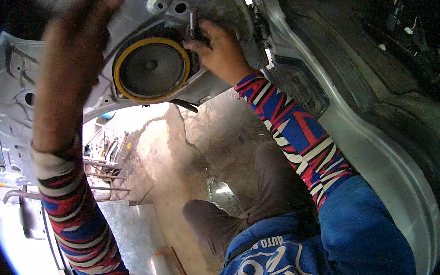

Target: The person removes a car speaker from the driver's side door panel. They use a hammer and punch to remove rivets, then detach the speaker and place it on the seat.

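A bare grey metal car door panel (pixel 215 87) spans the upper part of the view. Set into it is a round black speaker (pixel 151 70) with a yellow ring. Just right of the speaker, my right hand (pixel 221 52) pinches a short, shiny metal cylinder (pixel 193 21) between thumb and fingers; its exact kind is unclear. My left hand (pixel 72 61) is raised at the upper left in front of the panel. Motion smears its fingers, and their tips fall in the dark near the top edge, so any grip there is hidden.
To the right runs the car's door sill (pixel 387 169), beside a dark interior floor (pixel 350 56). Below the panel is a stained concrete floor (pixel 162 143) with my bent legs over it. A metal sheet (pixel 133 225) and several rods (pixel 107 175) lie at the left.
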A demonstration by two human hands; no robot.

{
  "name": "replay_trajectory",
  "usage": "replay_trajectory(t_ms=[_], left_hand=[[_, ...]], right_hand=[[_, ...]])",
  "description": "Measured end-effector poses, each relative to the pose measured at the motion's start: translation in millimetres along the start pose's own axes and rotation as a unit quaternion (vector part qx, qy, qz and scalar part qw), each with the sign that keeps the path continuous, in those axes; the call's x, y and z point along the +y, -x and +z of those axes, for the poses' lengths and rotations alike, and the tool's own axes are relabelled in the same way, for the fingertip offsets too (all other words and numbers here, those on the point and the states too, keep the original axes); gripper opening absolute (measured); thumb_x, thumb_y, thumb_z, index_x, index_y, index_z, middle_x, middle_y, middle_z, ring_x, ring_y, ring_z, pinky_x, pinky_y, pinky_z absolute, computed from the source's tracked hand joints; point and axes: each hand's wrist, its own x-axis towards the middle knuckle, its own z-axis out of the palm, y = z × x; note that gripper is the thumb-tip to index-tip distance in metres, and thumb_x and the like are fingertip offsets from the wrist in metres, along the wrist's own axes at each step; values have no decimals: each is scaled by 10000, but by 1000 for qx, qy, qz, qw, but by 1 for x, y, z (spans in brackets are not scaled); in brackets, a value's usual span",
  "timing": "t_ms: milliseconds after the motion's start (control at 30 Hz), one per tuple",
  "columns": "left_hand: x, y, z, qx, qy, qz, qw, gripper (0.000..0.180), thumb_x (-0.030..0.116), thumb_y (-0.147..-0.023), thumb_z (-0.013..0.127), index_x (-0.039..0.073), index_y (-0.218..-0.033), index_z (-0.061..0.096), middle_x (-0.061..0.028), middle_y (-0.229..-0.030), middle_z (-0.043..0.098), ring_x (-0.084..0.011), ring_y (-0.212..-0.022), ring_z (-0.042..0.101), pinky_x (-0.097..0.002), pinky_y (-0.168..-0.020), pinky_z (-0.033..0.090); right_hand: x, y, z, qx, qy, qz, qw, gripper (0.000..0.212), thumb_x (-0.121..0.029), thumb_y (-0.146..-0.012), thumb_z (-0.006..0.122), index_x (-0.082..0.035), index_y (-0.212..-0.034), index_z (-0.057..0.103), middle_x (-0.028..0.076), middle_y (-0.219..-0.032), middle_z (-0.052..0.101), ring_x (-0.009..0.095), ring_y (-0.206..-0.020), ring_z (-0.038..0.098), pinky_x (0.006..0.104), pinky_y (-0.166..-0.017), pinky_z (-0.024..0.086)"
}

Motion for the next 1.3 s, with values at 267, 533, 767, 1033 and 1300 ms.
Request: replay_trajectory(t_ms=[267, 533, 767, 1033, 1300], left_hand=[[27, -16, 23, -107, 99, 49, 988, 378, 41, -829, 633, 43, -1206, 614, -134, -1109, 660, -333, -966, 641, -422, -868, 524], [-4, -15, -31, 121, -159, -23, 980, 220, 118, -902, 608, 41, -1106, 639, -186, -994, 671, -341, -847, 656, -420, -722, 521], [37, 1, 20, -9, 110, -78, 991, 200, 194, -940, 607, 21, -1041, 616, -261, -805, 637, -439, -815, 651, -471, -660, 507], [-13, 4, -3, 29, -128, -157, 979, 362, 51, -903, 582, 51, -1265, 583, -134, -1246, 605, -263, -1109, 544, -358, -974, 396], [-21, 1, -13, 17, -25, 17, 999, 340, 115, -886, 599, 68, -1222, 621, -133, -1106, 663, -270, -953, 626, -395, -840, 502]], right_hand=[[-7, 0, 0, -29, -18, 56, 998, 380, -167, -850, 721, 22, -1163, 616, 246, -1068, 664, 426, -1009, 631, 448, -897, 502], [-17, 1, -4, -21, -6, 19, 1000, 304, -179, -860, 727, -26, -1112, 651, 168, -981, 708, 328, -895, 687, 403, -823, 526], [-16, 1, -3, -17, 51, 6, 999, 353, -160, -859, 717, 14, -1153, 627, 240, -1021, 680, 407, -968, 658, 444, -842, 520], [-21, -4, -6, -47, -22, 30, 998, 397, -197, -844, 729, 21, -1159, 623, 235, -1017, 683, 406, -965, 660, 457, -855, 515], [-20, -3, -1, 0, -4, -37, 999, 288, -167, -853, 733, 1, -1073, 652, 185, -943, 701, 335, -873, 686, 398, -808, 525]])
